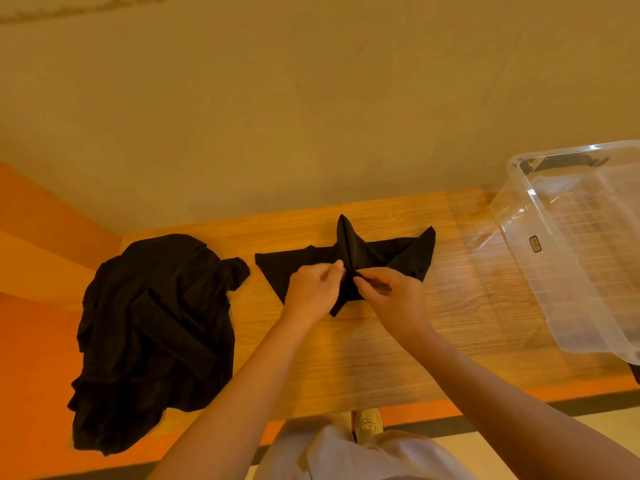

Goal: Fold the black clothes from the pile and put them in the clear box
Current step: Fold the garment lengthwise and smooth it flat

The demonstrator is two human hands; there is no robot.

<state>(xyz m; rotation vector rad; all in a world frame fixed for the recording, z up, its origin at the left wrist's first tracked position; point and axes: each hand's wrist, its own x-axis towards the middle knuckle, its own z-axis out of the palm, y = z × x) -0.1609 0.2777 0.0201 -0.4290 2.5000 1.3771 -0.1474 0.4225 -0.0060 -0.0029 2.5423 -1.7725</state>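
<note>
Nearest the camera, pale trousers [346,455] and a light shoe [367,421] are seen below the near edge of the desk [363,358], whose top is of light wood grain with an orange band along its front. Two bare forearms are stretched over it from below. The left hand [311,289] and the right hand [394,294] are brought close together at the middle of the desk, each with fingers curled and pinching the cloth of a black garment [349,261]. The garment is partly gathered: a peak is raised just beyond the fingertips, flat points are spread to the left and to the right, and a narrow tail lies between the wrists. Part of its middle is hidden by the hands. At the left end of the desk a pile of black clothes [152,337] is heaped, soft and crumpled, its lower part hung over the near edge; it lies apart from the garment. At the far right a clear box [581,244] of rigid plastic is set, rectangular, with a ribbed floor and a small label on its wall, well apart from both hands. Behind, a plain beige wall [311,98] is seen.
</note>
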